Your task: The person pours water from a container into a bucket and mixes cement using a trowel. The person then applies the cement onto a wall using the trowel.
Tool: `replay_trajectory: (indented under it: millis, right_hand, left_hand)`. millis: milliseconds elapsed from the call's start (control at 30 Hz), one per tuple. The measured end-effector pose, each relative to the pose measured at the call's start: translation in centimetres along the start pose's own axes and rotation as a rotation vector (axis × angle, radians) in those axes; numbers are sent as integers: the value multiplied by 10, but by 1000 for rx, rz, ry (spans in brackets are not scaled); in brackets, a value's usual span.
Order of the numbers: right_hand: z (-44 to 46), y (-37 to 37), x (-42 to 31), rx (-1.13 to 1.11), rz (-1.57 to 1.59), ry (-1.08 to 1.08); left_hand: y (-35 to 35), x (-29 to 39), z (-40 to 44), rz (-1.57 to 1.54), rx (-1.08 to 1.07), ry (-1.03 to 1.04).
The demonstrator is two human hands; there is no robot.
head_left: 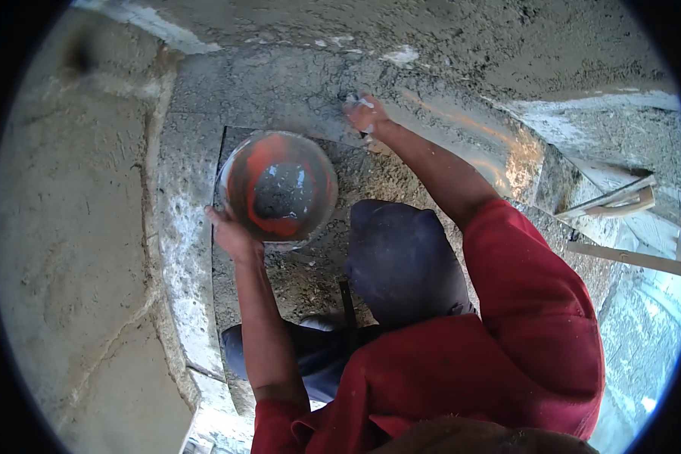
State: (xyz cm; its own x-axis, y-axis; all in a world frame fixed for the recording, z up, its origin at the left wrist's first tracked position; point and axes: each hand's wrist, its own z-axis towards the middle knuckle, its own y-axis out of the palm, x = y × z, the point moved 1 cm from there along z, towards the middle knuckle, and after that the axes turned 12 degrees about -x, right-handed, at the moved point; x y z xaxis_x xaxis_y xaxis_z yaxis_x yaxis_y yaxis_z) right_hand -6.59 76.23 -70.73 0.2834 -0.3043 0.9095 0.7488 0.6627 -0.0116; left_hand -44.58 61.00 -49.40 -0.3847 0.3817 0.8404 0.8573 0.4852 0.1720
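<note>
My left hand (237, 239) is at the lower left side of a round bucket (321, 168), its fingers against the outer wall and partly hidden. The bucket has a reddish-orange inside smeared with grey, and wet grey mortar (274, 203) lies at its bottom. My right hand (365, 113) is closed close to the grey, freshly coated surface (295, 83) beyond the bucket. Pale wet smears cover its fingers. A small dark piece shows just below that hand, but what it grips is hidden.
A rough pale ledge (180, 250) runs along the left, beside a smooth grey surface (76, 227). My bent knee (405, 257) is right of the bucket, above rubbly ground (295, 272). At the right are a wooden-handled float (620, 200) and a wooden strip (628, 258).
</note>
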Motion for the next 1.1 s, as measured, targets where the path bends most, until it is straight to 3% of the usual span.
replay_trajectory:
  millis: [100,133,200,333,433,533,567,633,733,800,867,933,967,1033,1100]
  right_hand:
    - [4,-6,44,-510,1262,98]
    - [15,-18,85,-853,1746,192]
    - [31,-35,147,-1104,2050,351]
    - [40,-50,202,-900,2055,348]
    - [55,-81,232,-885,2052,241]
    - [50,-93,231,-705,2008,-207]
    - [38,-95,233,-807,2059,-144]
    - [11,-103,234,-1007,2151,-23]
    - [-62,-89,246,-1307,1940,616]
    - [-156,-65,234,-1264,1744,935]
    - [-208,-43,258,-1507,1703,1501]
    - [-247,-10,267,-1408,1877,1996]
    - [-283,20,254,-1338,2465,1998]
    - [-248,27,234,-1404,2241,1896]
    - [-175,5,196,-1508,1964,1560]
  left_hand:
    - [12,4,-10,-68,-16,5]
    - [12,4,-9,-67,18,14]
    - [10,1,-7,-57,86,12]
    - [17,4,-4,-30,101,5]
    - [33,19,-7,-63,38,-68]
    - [45,26,-5,-44,55,-8]
    - [42,25,-3,-47,-16,-16]
    - [28,22,3,-6,37,-55]
    - [12,14,4,-74,21,-76]
    - [-2,10,4,0,32,-95]
    - [-7,4,5,15,6,-90]
    - [-3,9,1,40,3,-67]
    - [2,12,0,9,-10,-74]
    - [11,16,-3,-65,-25,-82]
    - [16,19,-5,-62,-17,-100]
